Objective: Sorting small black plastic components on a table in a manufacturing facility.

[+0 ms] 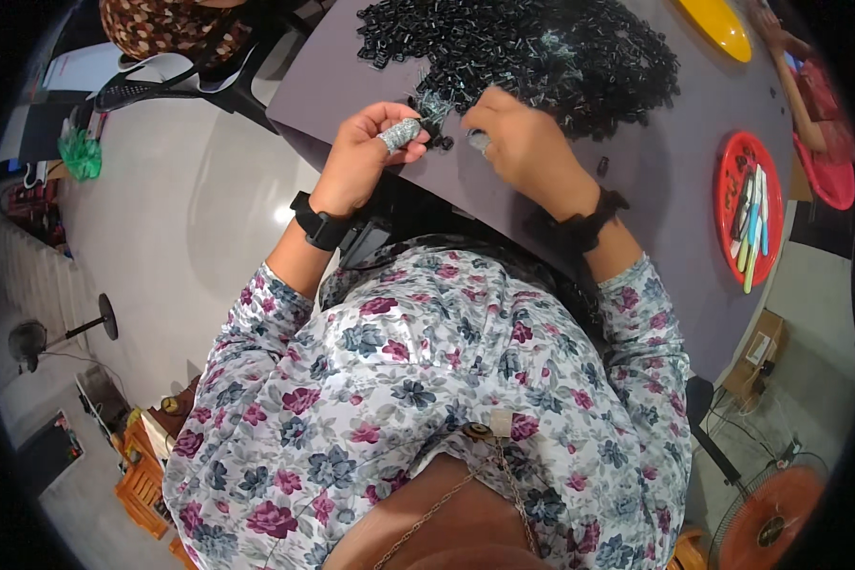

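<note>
My left hand (359, 160) is at the table's near edge, thumb and fingers pinched together. A grey-white speckled wrap covers one of its fingers. Whatever it pinches is too small to make out. To its right my right hand (527, 152) is raised over the table, slightly blurred, fingers curled in and also partly wrapped. Its fingertips hide anything they hold. Just past the left fingertips lie a small heap of pale see-through bits (434, 104) and a few black pieces (440, 142). Beyond both hands spreads a large pile of small black plastic pieces (532, 62).
On the grey table (674, 285), a red tray (724, 204) at right holds knife-like tools with coloured handles. A yellow tray (717, 28) sits at the far right. Another person's arm (796, 90) shows beyond. A black chair (242, 90) stands left, a fan (765, 522) lower right.
</note>
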The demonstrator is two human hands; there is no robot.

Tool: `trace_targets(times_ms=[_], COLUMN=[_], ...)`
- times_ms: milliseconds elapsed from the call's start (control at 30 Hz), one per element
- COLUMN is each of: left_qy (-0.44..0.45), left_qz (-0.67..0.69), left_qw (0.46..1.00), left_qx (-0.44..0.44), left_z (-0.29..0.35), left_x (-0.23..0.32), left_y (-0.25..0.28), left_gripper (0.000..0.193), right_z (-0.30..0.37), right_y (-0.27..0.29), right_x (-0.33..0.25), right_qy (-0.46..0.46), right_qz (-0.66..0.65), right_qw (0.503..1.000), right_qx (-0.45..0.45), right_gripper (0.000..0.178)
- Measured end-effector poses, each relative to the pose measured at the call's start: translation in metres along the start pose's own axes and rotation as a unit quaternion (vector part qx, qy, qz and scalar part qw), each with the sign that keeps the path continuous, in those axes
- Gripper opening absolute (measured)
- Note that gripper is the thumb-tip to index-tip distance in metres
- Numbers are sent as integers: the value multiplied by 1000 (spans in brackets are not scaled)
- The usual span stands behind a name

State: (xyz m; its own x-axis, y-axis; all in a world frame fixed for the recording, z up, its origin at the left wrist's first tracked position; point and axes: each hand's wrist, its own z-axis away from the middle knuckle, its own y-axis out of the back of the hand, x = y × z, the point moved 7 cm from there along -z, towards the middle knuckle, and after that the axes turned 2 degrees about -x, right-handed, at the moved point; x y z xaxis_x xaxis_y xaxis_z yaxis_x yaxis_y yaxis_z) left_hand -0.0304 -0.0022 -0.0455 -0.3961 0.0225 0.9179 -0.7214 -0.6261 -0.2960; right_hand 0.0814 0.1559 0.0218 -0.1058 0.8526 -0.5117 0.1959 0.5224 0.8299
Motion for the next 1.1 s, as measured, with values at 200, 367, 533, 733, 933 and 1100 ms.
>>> trace_targets(times_ms=[200, 367, 533, 733, 933, 1100], left_qy=[0, 3, -13, -19, -10, -6], left_qz=[16, 11, -3, -24, 3, 4], left_qw=[999, 1000, 999, 998, 996, 995], left_qx=[-30, -28, -36, -46, -88, -102], left_z=[-11, -16, -12, -4, -6, -5], left_x=[-5, -8, -6, 8, 11, 15], left_y=[-22, -28, -26, -40, -56, -66], left_gripper=[15, 14, 13, 15, 18, 18], right_z=[5, 13, 15, 22, 37, 37], right_y=[-2, 1, 5, 17, 15, 15], right_x=[-1, 4, 3, 22, 33, 28], right_qy=[28, -18, -12, -44, -233, -204], right_qz=[21, 27, 50, -23, -434, -495], right_qw=[999, 999, 999, 997, 869, 842], right_qx=[-17, -30, -4, 55, 52, 66], right_gripper=[10, 25, 19, 19, 29, 29])
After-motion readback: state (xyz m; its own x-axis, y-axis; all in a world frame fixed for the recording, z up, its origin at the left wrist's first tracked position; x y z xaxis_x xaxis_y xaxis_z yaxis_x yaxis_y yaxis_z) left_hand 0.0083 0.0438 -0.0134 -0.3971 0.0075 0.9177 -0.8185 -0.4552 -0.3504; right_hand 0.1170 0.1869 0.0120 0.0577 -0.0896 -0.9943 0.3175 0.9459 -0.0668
